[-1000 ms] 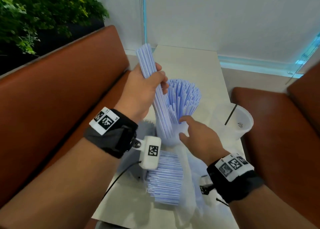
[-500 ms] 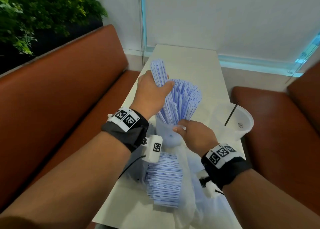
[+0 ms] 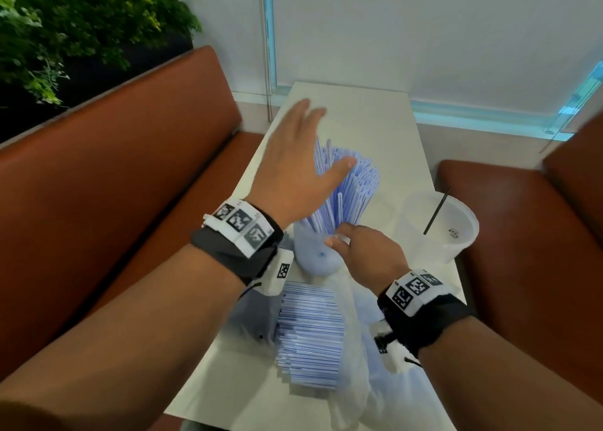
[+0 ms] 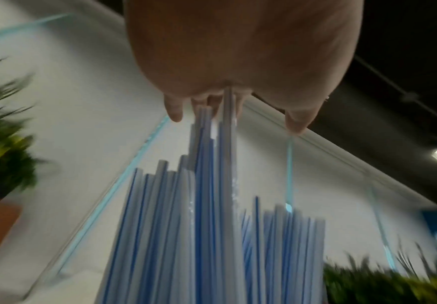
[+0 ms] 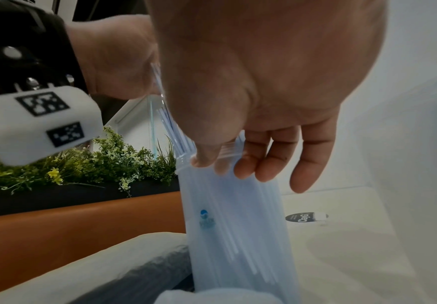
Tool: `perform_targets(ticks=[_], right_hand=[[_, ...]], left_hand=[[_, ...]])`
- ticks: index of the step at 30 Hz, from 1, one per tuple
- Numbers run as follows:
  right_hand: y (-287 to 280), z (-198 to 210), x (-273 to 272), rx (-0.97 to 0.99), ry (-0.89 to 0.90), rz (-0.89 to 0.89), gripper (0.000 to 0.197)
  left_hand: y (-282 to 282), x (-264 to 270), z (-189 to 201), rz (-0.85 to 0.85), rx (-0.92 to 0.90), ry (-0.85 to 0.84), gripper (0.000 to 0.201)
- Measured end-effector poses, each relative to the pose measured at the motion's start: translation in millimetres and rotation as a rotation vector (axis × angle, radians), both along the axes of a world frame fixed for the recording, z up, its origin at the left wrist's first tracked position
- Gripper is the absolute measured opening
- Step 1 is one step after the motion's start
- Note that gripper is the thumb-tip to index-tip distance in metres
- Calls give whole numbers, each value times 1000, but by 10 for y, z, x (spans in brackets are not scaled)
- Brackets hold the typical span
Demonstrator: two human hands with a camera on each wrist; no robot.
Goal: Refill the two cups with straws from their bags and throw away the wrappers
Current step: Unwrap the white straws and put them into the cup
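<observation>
The brown bench seat (image 3: 124, 169) runs along the far side of the left hand, with the green plants (image 3: 65, 23) above its backrest, and a second bench (image 3: 522, 235) lies beyond the right hand. Between them the pale table (image 3: 365, 120) stretches away from both hands. On it, just under the right wrist, a clear plastic bag (image 3: 352, 381) lies flat with a bundle of wrapped straws (image 3: 310, 332) inside, close to the person. Directly between the two hands stands the frosted cup (image 3: 313, 254) packed with blue-striped straws (image 3: 352, 189) that fan out above its rim. The right hand (image 3: 365, 254) grips this cup at the rim: in the right wrist view the thumb lies on the rim's near side and the fingers (image 5: 277, 162) curl round the far side, the cup (image 5: 238, 226) leaning slightly. The left hand (image 3: 293, 169) is spread flat, fingers straight, holding nothing, its palm over the tops of the straws; in the left wrist view the tallest straws (image 4: 228, 144) reach up to the palm (image 4: 238, 51), though whether they press against it is hard to tell through the blur. Away to the right of the right hand, well apart from the gripped cup, stands a second clear cup (image 3: 447, 228) holding one thin dark straw (image 3: 437, 212) leaning on its rim.
</observation>
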State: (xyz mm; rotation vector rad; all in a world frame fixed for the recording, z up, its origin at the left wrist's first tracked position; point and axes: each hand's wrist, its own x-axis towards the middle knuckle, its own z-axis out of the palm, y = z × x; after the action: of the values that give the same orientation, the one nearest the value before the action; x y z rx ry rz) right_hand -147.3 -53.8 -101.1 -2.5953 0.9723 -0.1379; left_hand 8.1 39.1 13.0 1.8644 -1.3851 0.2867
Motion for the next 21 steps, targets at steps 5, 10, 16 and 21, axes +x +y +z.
perform_targets(ticks=[5, 10, 16, 21], right_hand=[[8, 0, 0, 32, -35, -34, 33], [10, -5, 15, 32, -14, -43, 35], [16, -2, 4, 42, -24, -50, 34], [10, -33, 1, 34, -24, -47, 34]], left_hand=[[-61, -130, -269, -58, 485, -340, 73], [-102, -182, -282, -17, 330, -364, 69], [-13, -179, -264, -126, 316, -323, 55], [272, -160, -432, -7, -1, 125, 95]])
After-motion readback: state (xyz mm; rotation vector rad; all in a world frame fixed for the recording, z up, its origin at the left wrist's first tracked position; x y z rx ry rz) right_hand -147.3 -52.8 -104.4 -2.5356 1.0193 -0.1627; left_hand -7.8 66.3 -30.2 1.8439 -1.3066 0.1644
